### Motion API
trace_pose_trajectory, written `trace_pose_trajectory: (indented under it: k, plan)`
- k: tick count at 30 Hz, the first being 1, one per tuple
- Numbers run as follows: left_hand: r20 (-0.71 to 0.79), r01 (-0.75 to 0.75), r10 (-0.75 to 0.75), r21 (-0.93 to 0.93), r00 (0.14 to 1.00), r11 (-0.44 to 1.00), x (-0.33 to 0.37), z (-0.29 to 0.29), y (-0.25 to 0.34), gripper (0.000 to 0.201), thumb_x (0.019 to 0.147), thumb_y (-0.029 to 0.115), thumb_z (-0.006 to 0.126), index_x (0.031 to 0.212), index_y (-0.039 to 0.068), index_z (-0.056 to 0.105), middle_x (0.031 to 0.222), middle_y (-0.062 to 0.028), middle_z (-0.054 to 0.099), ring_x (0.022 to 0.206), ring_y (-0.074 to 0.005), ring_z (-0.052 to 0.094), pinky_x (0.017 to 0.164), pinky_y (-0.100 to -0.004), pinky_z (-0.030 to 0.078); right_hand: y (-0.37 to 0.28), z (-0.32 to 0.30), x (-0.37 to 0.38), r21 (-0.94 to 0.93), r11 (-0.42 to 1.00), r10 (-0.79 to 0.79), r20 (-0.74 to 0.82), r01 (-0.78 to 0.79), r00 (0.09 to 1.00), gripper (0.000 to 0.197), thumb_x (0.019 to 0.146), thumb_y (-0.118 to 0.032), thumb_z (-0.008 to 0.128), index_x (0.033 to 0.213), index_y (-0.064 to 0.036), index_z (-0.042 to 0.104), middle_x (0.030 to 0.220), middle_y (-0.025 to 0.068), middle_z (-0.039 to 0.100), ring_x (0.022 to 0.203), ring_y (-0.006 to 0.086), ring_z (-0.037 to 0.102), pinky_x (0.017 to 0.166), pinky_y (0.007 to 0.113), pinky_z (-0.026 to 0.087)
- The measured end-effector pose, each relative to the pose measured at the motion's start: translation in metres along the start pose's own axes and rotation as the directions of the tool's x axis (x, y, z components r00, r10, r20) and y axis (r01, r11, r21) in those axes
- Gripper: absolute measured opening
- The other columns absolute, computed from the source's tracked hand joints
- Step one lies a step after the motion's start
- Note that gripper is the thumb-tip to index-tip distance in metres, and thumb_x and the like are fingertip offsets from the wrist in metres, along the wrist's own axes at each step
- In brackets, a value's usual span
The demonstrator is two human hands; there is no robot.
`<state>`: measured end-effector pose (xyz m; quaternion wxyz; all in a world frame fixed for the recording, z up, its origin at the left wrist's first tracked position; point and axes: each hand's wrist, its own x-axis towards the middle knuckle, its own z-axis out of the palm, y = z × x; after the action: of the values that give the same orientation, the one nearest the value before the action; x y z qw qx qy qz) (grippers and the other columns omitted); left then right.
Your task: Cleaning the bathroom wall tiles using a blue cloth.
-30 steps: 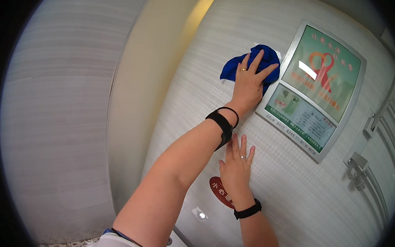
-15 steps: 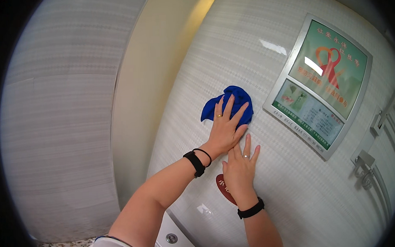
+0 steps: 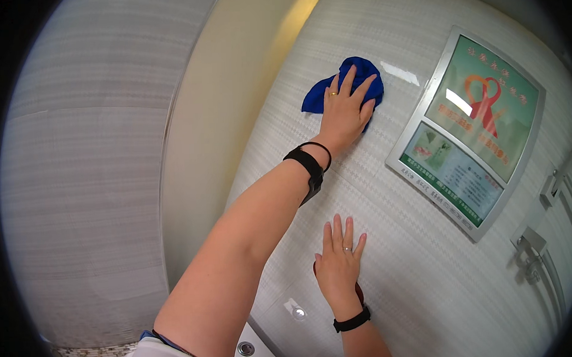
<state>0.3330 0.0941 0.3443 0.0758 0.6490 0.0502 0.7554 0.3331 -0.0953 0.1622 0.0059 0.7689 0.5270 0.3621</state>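
My left hand [image 3: 346, 110] lies spread out and flat on a crumpled blue cloth [image 3: 321, 89], pressing it against the white ribbed-pattern wall [image 3: 400, 212]. A black wristband and a thin dark cord circle that wrist, and a ring shows on one finger. Lower down, my right hand [image 3: 340, 265] rests open against the same wall, fingers pointing up, with nothing seen in it. It covers most of a dark red oval sticker [image 3: 359, 293], of which only slivers of edge show. Another black band is on the right wrist.
Right of the cloth hangs a silver-framed poster [image 3: 485, 102] with a ribbon design. Metal door hardware [image 3: 529, 245] sits at the far right. A white surface with a round metal button [image 3: 245, 348] is at the bottom, near a small clear wall hook [image 3: 298, 313].
My left hand has slid up and slightly right along the wall with the blue cloth. My right hand has moved a little lower, and the two hands are now well apart.
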Motion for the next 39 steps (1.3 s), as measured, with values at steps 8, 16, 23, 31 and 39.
trace_pose_trajectory:
  k: [8,16,23,31,39]
  plan:
    - [-0.018,0.123,-0.124,-0.023,0.992,0.992,-0.057,0.000,-0.020,0.049,0.087,0.023,0.053,0.135,0.017,0.043,0.142,-0.0205,0.029,0.126,-0.0443,0.029,0.106,-0.0518,0.023,-0.001,0.005,0.001,0.032,0.999,0.037,0.005,-0.037,0.999,0.061,0.083,-0.022,0.060,0.138,-0.0069,0.036,0.151,0.0127,0.018,0.140,0.0316,0.009,0.109,0.056,0.006]
    - [0.037,0.190,-0.192,0.058,0.981,0.980,-0.107,-0.018,-0.039,0.050,0.090,0.021,0.049,0.137,0.014,0.037,0.143,-0.0227,0.025,0.127,-0.0441,0.028,0.108,-0.0488,0.022,-0.002,0.005,0.002,0.068,0.997,0.046,-0.003,-0.045,0.999,0.061,0.083,-0.020,0.060,0.138,-0.0073,0.037,0.151,0.0123,0.018,0.140,0.0314,0.008,0.109,0.056,0.004]
    - [-0.040,0.125,-0.125,0.001,0.991,0.992,-0.016,-0.002,-0.047,0.047,0.089,0.026,0.051,0.134,0.016,0.043,0.142,-0.0212,0.031,0.126,-0.0462,0.029,0.105,-0.0512,0.024,-0.006,-0.001,0.003,0.041,0.998,0.056,0.019,-0.057,0.998,0.061,0.084,-0.020,0.061,0.138,-0.0080,0.037,0.150,0.0122,0.019,0.140,0.0314,0.010,0.109,0.057,0.007]
    - [-0.046,0.192,-0.193,-0.023,0.980,0.981,-0.034,-0.004,-0.064,0.047,0.088,0.026,0.050,0.134,0.016,0.043,0.142,-0.0207,0.032,0.128,-0.0429,0.029,0.107,-0.0481,0.023,-0.006,0.003,0.004,0.024,0.998,0.055,0.030,-0.055,0.998,0.060,0.083,-0.018,0.062,0.137,-0.0079,0.038,0.150,0.0125,0.019,0.140,0.0329,0.011,0.108,0.059,0.007]
    - [0.049,0.356,-0.358,0.044,0.932,0.933,-0.108,-0.023,-0.106,0.049,0.092,0.027,0.046,0.138,0.014,0.035,0.145,-0.0215,0.024,0.127,-0.0436,0.028,0.107,-0.0488,0.022,-0.022,-0.015,0.015,0.140,0.989,0.046,-0.007,-0.045,0.999,0.067,0.079,-0.025,0.067,0.136,-0.0028,0.038,0.149,0.0155,0.020,0.139,0.0351,0.011,0.107,0.060,0.008]
